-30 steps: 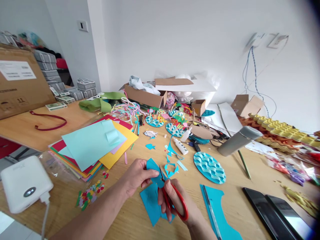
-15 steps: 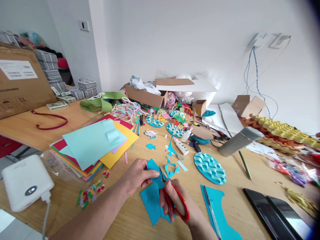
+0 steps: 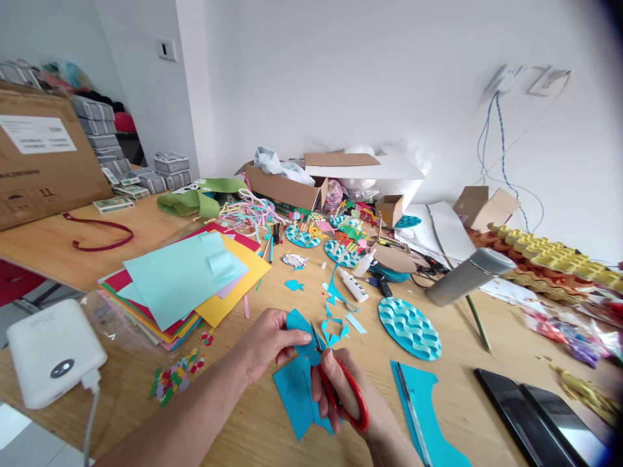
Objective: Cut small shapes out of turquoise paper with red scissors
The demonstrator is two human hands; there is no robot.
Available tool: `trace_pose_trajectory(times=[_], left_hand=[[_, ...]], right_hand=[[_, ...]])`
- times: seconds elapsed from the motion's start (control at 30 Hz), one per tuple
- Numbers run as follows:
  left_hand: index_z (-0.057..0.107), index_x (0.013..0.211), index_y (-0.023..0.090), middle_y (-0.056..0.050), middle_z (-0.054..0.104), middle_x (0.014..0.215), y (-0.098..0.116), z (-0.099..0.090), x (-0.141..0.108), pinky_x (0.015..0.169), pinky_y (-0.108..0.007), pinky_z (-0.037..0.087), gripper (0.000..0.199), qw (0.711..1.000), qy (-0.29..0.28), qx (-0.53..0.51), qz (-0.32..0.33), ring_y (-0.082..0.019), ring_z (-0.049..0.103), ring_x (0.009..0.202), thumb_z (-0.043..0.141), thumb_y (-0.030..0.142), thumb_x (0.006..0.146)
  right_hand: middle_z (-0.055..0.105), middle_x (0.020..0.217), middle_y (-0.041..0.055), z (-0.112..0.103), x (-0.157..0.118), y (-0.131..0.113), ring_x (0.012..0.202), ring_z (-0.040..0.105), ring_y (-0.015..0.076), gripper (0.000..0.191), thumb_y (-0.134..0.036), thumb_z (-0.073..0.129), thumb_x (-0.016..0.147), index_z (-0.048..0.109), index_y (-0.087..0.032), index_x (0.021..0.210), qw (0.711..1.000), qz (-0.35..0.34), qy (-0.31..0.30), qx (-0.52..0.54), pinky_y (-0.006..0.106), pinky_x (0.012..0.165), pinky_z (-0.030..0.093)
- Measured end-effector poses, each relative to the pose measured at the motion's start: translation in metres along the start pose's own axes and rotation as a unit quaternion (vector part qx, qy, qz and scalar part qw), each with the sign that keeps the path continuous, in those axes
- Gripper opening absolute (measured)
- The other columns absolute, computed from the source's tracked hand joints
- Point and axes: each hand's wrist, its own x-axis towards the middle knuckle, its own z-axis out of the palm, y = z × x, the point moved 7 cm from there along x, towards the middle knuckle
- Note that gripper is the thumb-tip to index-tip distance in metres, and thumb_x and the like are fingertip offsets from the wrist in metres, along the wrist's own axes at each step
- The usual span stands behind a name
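Between thumb and fingers, my left hand [image 3: 270, 340] pinches a small piece of blue paper [image 3: 298, 322]. My right hand [image 3: 343, 386] is closed around the red handles of a pair of scissors [image 3: 359, 395], whose blades lie at the right edge of that piece. Beneath both hands rest more blue paper pieces [image 3: 293, 395], partly covered by the right hand. Just beyond are a ring-shaped blue scrap [image 3: 335, 331] and a cut blue fish [image 3: 294, 285]. To the right lies a larger blue sheet [image 3: 428, 415] with a curved cut edge and a metallic strip on it.
Stacked coloured paper [image 3: 185, 279] and a white power bank [image 3: 56, 353] lie left. A wavy blue disc [image 3: 409, 327], a glue bottle [image 3: 354, 285], a grey flask [image 3: 470, 277] and two phones [image 3: 516, 415] are right. Boxes [image 3: 287, 185] line the wall.
The view shifts very slightly. Both hands, the scissors and the blue paper keep nearly the same positions.
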Motion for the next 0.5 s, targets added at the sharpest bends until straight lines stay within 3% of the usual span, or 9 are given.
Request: trace_pose_trajectory(times=[0.5], left_hand=[[0.05, 0.057, 0.016, 0.006, 0.045, 0.045, 0.0001, -0.0004, -0.0001, 0.035, -0.018, 0.022, 0.027, 1.0, 0.01, 0.002, -0.008, -0.005, 0.034, 0.038, 0.07, 0.032, 0.065]], right_hand=[[0.051, 0.039, 0.0018, 0.0002, 0.0042, 0.0041, 0.025, 0.043, 0.0056, 0.078, -0.087, 0.037, 0.069, 0.054, -0.013, 0.051, 1.0, 0.005, -0.011, -0.015, 0.015, 0.027, 0.021]])
